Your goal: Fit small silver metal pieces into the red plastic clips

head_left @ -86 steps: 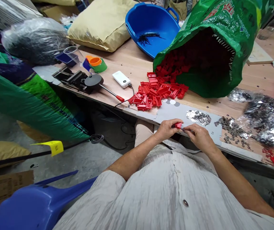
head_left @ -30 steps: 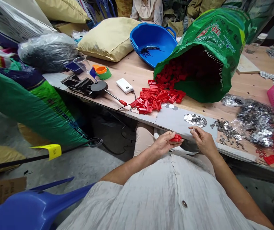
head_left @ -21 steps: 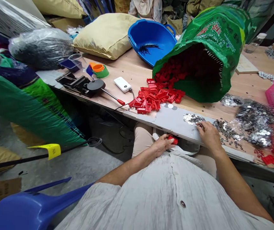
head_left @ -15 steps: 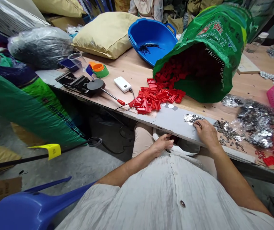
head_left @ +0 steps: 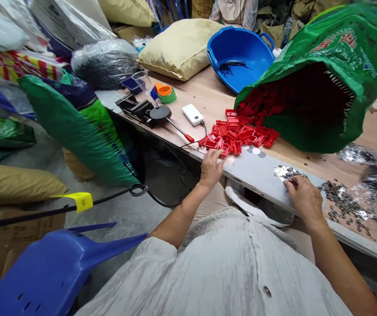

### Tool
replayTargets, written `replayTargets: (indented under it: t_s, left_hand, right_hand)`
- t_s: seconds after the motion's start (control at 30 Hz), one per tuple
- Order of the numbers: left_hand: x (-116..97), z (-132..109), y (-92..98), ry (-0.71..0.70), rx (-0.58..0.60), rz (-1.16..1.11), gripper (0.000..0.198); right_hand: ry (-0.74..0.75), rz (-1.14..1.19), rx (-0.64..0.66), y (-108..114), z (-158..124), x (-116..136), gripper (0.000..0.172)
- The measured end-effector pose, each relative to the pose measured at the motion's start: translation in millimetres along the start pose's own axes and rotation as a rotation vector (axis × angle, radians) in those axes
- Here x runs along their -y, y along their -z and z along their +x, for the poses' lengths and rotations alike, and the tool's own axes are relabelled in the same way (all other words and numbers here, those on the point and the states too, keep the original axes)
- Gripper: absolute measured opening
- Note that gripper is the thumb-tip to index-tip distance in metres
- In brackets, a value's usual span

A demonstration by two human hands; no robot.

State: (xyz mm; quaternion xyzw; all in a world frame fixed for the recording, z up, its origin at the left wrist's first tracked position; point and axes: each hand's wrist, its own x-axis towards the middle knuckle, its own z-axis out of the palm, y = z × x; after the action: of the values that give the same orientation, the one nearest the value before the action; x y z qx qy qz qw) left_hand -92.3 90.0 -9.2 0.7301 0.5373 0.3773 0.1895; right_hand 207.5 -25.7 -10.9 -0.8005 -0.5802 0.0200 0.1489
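- Left hand [head_left: 212, 167]: moved since the earlier frame from above the lap to the near edge of the pile of red plastic box-shaped parts [head_left: 231, 133], centre; fingers slightly bent, grip cannot be told.
- Right hand [head_left: 306, 199], right of centre: thumb and forefinger close together at the heap of small, flat, silvery metal pieces [head_left: 284, 171]; whether one is pinched cannot be told.
- Glossy green sack [head_left: 310, 138], upper right: mouth facing the pile, red parts inside.

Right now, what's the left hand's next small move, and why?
Probably pinch one red part from the near edge of the pile: the left hand has its fingertips at that edge, while the right hand is at the shiny metal pieces.
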Motion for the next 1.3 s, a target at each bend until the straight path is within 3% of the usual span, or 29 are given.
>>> replayTargets:
  t_s: [0.17,0.53,0.67,0.77,0.83,0.93,1.1,1.3]
  left_hand:
    - [27.1,21.6,5.7,0.045,-0.024,0.319,0.045]
    - [32.5,19.8,4.1,-0.047,0.009,0.291,0.020]
    - [28.4,20.1,11.1,0.042,-0.076,0.104,0.020]
    - [12.1,14.2,13.2,0.231,-0.113,-0.355,0.031]
    - [-4.7,5.8,11.6,0.401,0.020,-0.789,0.041]
    - [-32.2,-11.4,6.1,0.605,0.371,-1.246,0.051]
    - [-65.8,-37.7,-4.7,0.796,0.656,-1.440,0.032]
    - [-82.8,-48.8,-8.8,0.922,0.788,-1.489,0.020]
  right_hand:
    - [-0.076,0.096,0.009,3.0,-6.0,-1.6,0.024]
    - [-0.018,0.389,-0.057,14.0,-17.3,0.8,0.024]
    - [-0.032,0.459,-0.044,13.4,-22.5,-2.4,0.026]
    - [-0.071,0.590,0.012,13.7,-25.6,-1.8,0.030]
    - [-0.088,0.691,0.064,16.0,-27.2,3.3,0.032]
    - [-0.081,0.789,0.134,22.9,-29.4,16.9,0.032]
    - [0.004,0.880,0.225,35.9,-31.3,40.4,0.031]
    - [0.051,0.910,0.222,39.2,-30.5,50.1,0.027]
